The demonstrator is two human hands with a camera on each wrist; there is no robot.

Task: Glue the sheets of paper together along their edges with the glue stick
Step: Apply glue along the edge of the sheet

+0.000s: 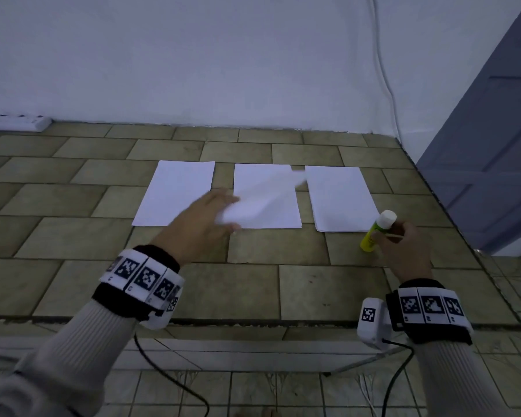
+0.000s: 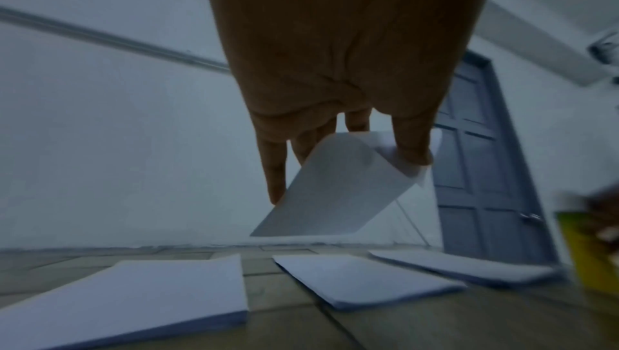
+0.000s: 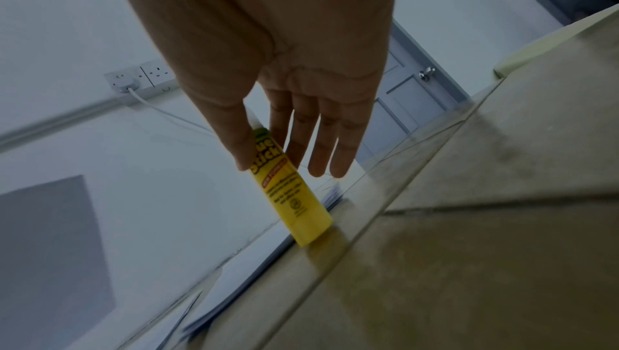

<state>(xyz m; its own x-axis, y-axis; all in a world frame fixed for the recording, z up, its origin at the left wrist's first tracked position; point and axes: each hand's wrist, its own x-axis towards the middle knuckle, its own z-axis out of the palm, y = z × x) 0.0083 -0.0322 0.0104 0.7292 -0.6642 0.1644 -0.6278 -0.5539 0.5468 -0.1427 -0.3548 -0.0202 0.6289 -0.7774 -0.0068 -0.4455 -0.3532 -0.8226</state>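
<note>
Nearest, two grey sleeves carried marker-covered wrist bands, each trailing a black cable over the near edge of the tiled bench.

Right side: the right hand was at the yellow glue stick, which stood tilted on its base on the bench, just beside the near right corner of the right paper stack. In the right wrist view the thumb lay along the glue stick on one side, with the fingers extended nearly straight on the other. Whether they actually gripped the tube could not be told. The white cap was in place.

Left side: the left hand pinched a single sheet by its near corner between thumb and fingers. The sheet was lifted and blurred above the middle paper stack. The left wrist view showed the sheet curling under the fingers.

Farther left, the left paper stack lay flat, apart from the middle one.

Beyond, a white wall bordered the bench, with a power strip at far left, a white cord and a blue-grey door at far right.
</note>
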